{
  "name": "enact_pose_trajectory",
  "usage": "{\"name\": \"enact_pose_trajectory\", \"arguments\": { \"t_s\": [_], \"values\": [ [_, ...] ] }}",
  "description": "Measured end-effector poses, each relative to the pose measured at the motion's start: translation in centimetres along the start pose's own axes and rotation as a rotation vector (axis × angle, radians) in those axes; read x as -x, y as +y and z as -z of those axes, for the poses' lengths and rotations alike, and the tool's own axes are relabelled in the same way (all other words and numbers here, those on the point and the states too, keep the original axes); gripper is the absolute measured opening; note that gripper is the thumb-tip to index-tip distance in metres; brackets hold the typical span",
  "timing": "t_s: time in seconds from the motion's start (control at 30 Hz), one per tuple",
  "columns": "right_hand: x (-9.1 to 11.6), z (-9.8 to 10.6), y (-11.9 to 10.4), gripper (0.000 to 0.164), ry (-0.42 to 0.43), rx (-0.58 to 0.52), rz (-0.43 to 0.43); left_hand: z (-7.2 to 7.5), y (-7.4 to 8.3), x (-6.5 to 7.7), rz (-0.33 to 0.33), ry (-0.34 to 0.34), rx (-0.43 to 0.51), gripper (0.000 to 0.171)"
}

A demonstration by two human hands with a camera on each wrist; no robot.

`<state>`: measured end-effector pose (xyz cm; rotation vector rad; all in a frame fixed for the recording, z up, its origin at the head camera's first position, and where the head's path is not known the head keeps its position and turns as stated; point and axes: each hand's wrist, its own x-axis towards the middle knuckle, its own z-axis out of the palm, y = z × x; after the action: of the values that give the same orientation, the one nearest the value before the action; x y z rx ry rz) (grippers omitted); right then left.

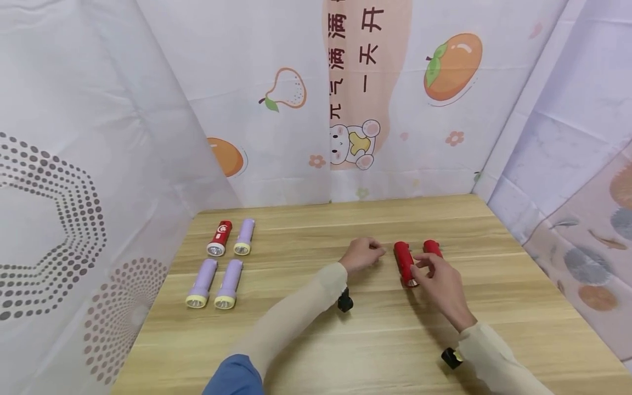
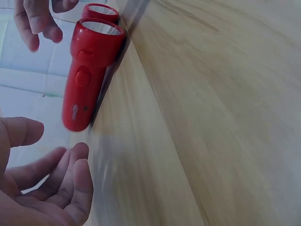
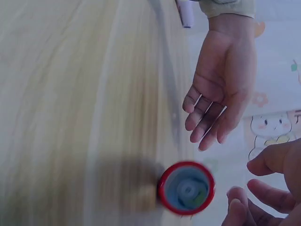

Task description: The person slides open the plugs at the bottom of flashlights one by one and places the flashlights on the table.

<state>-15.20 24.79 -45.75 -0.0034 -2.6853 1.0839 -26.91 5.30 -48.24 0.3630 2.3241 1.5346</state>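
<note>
A red flashlight (image 1: 403, 259) lies on the wooden table between the two hands, its lens end toward the person. Beside its tail end is the left hand (image 1: 362, 255), with fingers loosely bent and nothing in them; the left wrist view shows a small gap between those fingers and the flashlight (image 2: 87, 77). The right hand (image 1: 443, 282) hovers near the lens end with thumb and fingers parted. In the right wrist view, this hand (image 3: 280, 181) appears apart from the flashlight's red rim (image 3: 164, 186). A second red flashlight (image 1: 432, 248) lies just behind the right hand's fingers, partly hidden.
On the table's left side lie another red flashlight (image 1: 220, 236) and three purple ones with yellow rims (image 1: 245, 233), (image 1: 203, 277), (image 1: 230, 278). Printed cloth (image 1: 276, 148) hangs behind the table's back edge and along both sides.
</note>
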Motion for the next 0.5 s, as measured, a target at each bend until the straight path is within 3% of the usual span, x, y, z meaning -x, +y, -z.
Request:
{"name": "enact_pose_trajectory", "arguments": {
  "t_s": [0.23,0.5],
  "values": [
    [-0.2,-1.0,-1.3,0.024,-0.011,-0.019,0.048,3.1,-0.4,2.6,-0.117,-0.062,-0.028,0.024],
    [0.0,-2.4,-2.3,0.024,-0.038,-0.037,0.103,5.7,-0.8,4.9,-0.166,-0.068,-0.087,0.028]
  ]
}}
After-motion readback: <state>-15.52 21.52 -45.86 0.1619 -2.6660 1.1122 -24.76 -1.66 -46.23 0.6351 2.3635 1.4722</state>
